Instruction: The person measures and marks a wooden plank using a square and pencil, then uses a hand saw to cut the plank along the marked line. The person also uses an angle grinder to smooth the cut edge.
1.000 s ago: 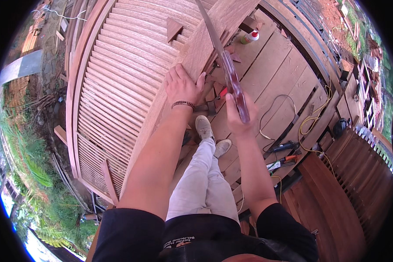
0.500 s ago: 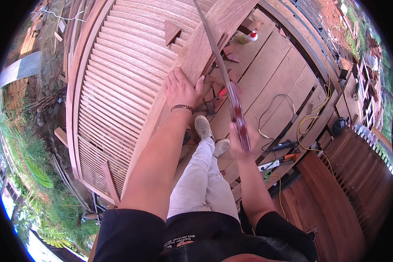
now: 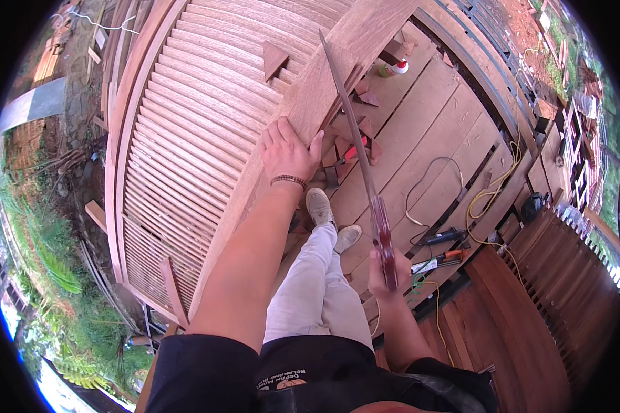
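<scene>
My right hand (image 3: 390,274) is closed round the dark red wooden handle of a handsaw (image 3: 357,134). Its long narrow blade reaches up and left, and its tip end lies across the edge of a wide wooden rail (image 3: 324,76). That rail borders a large slatted wooden panel (image 3: 186,131). My left hand (image 3: 287,148) rests on the same rail, below the blade, with the fingers laid over the wood and the thumb apart near the edge. A triangular wood offcut (image 3: 274,59) lies on the slats above the left hand.
Below is a plank floor (image 3: 427,144) with wood offcuts (image 3: 366,94), a glue bottle (image 3: 393,68) and a looped cable (image 3: 437,162). A power tool (image 3: 448,236) and another saw (image 3: 437,261) lie at right, near a yellow cord (image 3: 486,196). Dark slatted panels (image 3: 530,303) stand lower right.
My right hand has drawn the saw back toward my body, so the blade's tip now shows over the rail. My left hand stays in place on the wood.
</scene>
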A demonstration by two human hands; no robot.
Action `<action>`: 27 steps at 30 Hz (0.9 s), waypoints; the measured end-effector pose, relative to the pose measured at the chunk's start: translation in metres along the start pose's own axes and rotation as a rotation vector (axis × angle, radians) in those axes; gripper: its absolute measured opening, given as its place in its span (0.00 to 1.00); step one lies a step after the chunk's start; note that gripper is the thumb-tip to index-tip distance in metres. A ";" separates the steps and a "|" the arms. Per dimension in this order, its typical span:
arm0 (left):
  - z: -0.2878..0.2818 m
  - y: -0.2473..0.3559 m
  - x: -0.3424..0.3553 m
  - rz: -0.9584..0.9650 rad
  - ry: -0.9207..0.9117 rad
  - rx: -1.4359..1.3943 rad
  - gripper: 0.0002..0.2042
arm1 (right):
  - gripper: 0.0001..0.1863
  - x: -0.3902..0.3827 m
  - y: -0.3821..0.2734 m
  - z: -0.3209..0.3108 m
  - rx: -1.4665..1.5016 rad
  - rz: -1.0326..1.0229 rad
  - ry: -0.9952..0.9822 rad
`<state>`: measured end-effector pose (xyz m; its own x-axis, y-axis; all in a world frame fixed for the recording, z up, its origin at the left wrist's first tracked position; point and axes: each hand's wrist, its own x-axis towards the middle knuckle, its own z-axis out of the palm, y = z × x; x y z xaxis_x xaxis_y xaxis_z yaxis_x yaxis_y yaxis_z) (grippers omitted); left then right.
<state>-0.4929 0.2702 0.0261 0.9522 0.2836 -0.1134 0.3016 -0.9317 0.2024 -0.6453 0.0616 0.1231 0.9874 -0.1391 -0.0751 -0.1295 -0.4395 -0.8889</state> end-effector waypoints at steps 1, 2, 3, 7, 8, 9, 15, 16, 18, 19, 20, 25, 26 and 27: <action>-0.001 0.002 0.004 0.015 0.022 -0.004 0.38 | 0.08 0.006 0.003 0.004 0.023 -0.015 0.019; 0.000 0.005 0.008 0.028 0.044 -0.006 0.38 | 0.08 0.017 0.011 0.012 0.049 -0.030 0.037; 0.001 0.003 0.000 0.039 0.038 -0.013 0.38 | 0.08 0.023 0.014 0.019 0.058 -0.022 0.048; -0.003 0.015 0.009 -0.030 -0.002 -0.028 0.38 | 0.08 0.127 0.003 0.073 0.176 0.012 0.047; -0.003 0.014 0.011 -0.032 0.007 -0.025 0.38 | 0.08 0.127 0.001 0.070 0.173 0.036 0.031; -0.002 0.010 0.010 -0.043 0.011 -0.022 0.38 | 0.08 0.125 0.000 0.070 0.167 0.064 0.005; 0.000 0.003 0.004 -0.054 0.050 -0.002 0.37 | 0.06 0.010 0.003 -0.002 -0.013 -0.076 -0.019; 0.001 0.002 0.005 -0.041 0.083 0.003 0.36 | 0.06 0.033 0.015 0.013 0.011 -0.096 -0.029; 0.001 0.003 -0.004 -0.052 -0.011 -0.029 0.37 | 0.07 0.091 0.008 0.046 0.032 -0.011 -0.046; -0.001 0.012 0.009 -0.047 -0.014 -0.046 0.38 | 0.08 0.132 -0.001 0.067 0.188 -0.034 0.000; -0.002 0.017 0.011 -0.033 0.001 -0.049 0.38 | 0.08 0.160 0.003 0.077 0.211 -0.085 -0.018; -0.005 0.001 0.006 -0.104 -0.049 -0.050 0.38 | 0.07 0.038 0.007 0.015 0.012 -0.002 -0.057; -0.004 0.000 0.002 -0.089 -0.037 -0.043 0.38 | 0.06 0.007 0.008 -0.007 0.013 -0.006 -0.062; -0.004 0.003 0.001 -0.063 -0.013 -0.036 0.38 | 0.06 0.013 0.010 -0.003 0.035 -0.034 -0.027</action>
<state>-0.4910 0.2684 0.0304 0.9304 0.3385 -0.1402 0.3631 -0.9032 0.2290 -0.6339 0.0527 0.1145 0.9933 -0.1006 -0.0566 -0.0934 -0.4123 -0.9063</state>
